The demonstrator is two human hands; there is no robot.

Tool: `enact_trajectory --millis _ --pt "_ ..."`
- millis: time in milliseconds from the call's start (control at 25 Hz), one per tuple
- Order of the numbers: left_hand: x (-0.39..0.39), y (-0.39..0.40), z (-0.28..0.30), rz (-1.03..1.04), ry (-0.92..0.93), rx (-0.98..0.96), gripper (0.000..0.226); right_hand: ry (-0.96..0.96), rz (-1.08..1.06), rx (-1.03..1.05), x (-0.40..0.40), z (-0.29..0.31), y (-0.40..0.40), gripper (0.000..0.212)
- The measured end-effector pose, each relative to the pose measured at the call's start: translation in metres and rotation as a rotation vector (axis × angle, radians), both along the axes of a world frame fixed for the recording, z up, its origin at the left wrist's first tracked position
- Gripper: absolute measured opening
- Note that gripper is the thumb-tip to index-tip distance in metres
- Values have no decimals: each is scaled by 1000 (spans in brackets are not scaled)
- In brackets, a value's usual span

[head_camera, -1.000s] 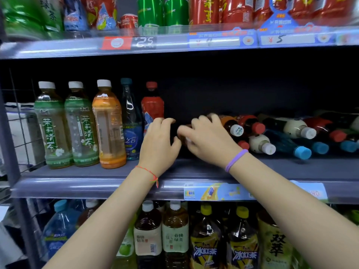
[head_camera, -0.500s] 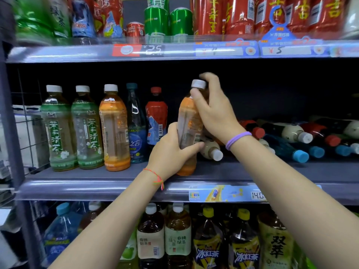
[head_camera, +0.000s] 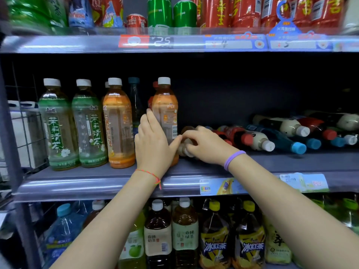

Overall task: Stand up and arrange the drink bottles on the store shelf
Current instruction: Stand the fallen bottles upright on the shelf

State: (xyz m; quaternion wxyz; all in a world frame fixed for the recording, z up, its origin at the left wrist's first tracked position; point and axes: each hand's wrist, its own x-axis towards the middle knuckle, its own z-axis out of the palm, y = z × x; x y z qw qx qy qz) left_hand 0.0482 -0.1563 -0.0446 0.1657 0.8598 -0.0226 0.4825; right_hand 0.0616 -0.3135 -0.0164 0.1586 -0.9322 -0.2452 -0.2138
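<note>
The left hand [head_camera: 153, 144] wraps its grip round an upright orange bottle [head_camera: 165, 113] on the shelf [head_camera: 97, 183]. Just right, the right hand [head_camera: 206, 146] pinches a toppled bottle [head_camera: 183, 149], cap end toward the viewer, long axis running back into the shelf

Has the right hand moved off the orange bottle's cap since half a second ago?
Yes. The right hand dropped from the cap to a lying bottle on the shelf.

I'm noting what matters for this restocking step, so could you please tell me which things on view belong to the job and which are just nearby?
In the job:
- left hand on the upright orange bottle
- right hand on a fallen bottle
- toppled bottles
- middle shelf

Just nearby:
- green tea bottles
- cans above
- lower-shelf bottles
</note>
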Motion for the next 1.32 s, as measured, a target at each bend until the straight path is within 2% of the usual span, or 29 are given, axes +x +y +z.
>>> enact_trajectory --millis 160,240,360,480,560,680,840,960,1040,1120,1240,1320 --pt "-4 5 -2 -27 -34 7 101 21 -80 -145 -10 -10 10 39" --pt "-2 6 -6 -56 -190 132 84 -40 -99 -141 -10 -14 13 43" --pt "0 7 -11 -223 -382 288 49 -102 -127 -90 -9 -16 14 34" --pt "-6 -3 -15 -381 -327 318 26 -63 -91 -18 -11 -15 9 23" --pt "-9 -15 -13 -447 -184 260 36 -6 6 144 -15 -12 -1 21" --pt "-10 -35 -4 -481 -49 124 49 -96 72 403 -20 2 -25 22" --pt "-5 -53 6 -424 108 50 93 -233 172 652 -19 18 -43 17" --pt "4 -63 8 -274 51 4 85 -290 231 724 -17 22 -44 25" --pt "8 -66 13 -227 23 -25 80 -221 225 758 -14 26 -51 23" --pt "8 -67 19 -208 -5 -62 82 -93 165 653 -10 27 -64 17" --pt "5 -68 25 -189 -94 -71 89 70 57 185 -6 16 -69 25" --pt "4 -69 28 -148 -137 -27 85 89 34 -35 -3 3 -62 35"
